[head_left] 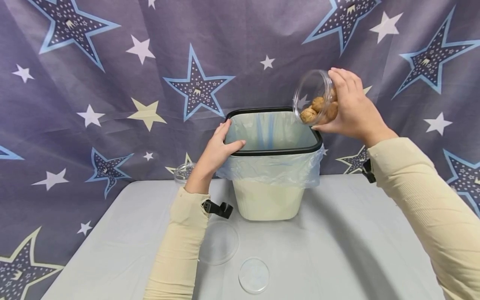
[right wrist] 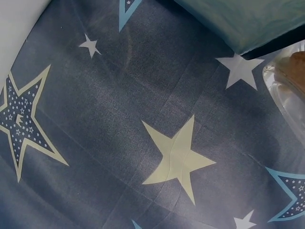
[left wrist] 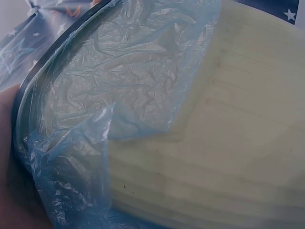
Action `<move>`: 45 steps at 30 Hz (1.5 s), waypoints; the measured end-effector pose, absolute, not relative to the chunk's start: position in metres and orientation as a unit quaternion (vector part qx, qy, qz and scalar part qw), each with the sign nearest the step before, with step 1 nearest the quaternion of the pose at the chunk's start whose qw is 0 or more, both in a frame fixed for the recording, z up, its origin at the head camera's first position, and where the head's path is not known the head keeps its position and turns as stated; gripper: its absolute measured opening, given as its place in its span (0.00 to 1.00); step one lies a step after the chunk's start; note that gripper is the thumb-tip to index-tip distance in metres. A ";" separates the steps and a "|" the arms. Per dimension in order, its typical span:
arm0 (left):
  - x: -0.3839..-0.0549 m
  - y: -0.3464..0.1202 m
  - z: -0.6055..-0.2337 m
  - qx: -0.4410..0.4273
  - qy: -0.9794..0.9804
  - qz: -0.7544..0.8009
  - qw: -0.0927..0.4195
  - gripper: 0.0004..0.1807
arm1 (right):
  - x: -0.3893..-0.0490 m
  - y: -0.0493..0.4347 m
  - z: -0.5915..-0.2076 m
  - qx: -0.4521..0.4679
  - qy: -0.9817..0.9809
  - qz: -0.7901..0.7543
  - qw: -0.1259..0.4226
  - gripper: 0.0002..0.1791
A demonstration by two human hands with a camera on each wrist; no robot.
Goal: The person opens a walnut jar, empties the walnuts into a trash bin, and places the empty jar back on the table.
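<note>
My right hand (head_left: 352,106) grips a clear plastic jar (head_left: 305,89) by its base end. The jar is tilted on its side, its mouth toward the left, above the right rim of the trash bin (head_left: 268,200). Several walnuts (head_left: 318,104) lie inside it. In the right wrist view only a bit of the jar (right wrist: 286,95) shows, at the right edge. My left hand (head_left: 217,148) holds the bin's black rim at the left, thumb over the edge. A thin bluish bin liner (left wrist: 128,71) is folded over the rim and hangs outside. The bin's bottom is hidden.
On the white table (head_left: 300,266) lie a large clear round lid (head_left: 219,243) and a smaller one (head_left: 254,276), in front of the bin. Another clear container (head_left: 183,171) stands behind my left forearm, partly hidden. A star-patterned cloth (head_left: 225,62) hangs behind the table.
</note>
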State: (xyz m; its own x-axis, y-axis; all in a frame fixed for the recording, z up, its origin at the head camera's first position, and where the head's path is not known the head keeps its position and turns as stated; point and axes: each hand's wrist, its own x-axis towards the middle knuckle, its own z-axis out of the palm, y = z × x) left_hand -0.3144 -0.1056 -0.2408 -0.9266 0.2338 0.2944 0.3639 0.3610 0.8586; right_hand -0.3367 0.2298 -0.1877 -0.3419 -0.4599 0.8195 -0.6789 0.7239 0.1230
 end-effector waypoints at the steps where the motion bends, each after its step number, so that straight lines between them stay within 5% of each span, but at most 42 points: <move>1: -0.314 -0.106 -0.241 -0.181 -0.823 -0.535 0.060 0.45 | -0.336 0.230 -0.188 0.351 -0.812 0.120 0.451 0.66; 45: -0.314 -0.105 -0.239 -0.171 -0.827 -0.533 0.052 0.45 | -0.336 0.228 -0.184 0.377 -0.803 0.111 0.448 0.65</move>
State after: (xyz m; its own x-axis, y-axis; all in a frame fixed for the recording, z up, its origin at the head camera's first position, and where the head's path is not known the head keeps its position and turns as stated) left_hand -0.3139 -0.1050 -0.2389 -0.9360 0.2283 0.2680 0.3385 0.3740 0.8635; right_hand -0.3359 0.2275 -0.1840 -0.3142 -0.5065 0.8030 -0.7046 0.6912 0.1604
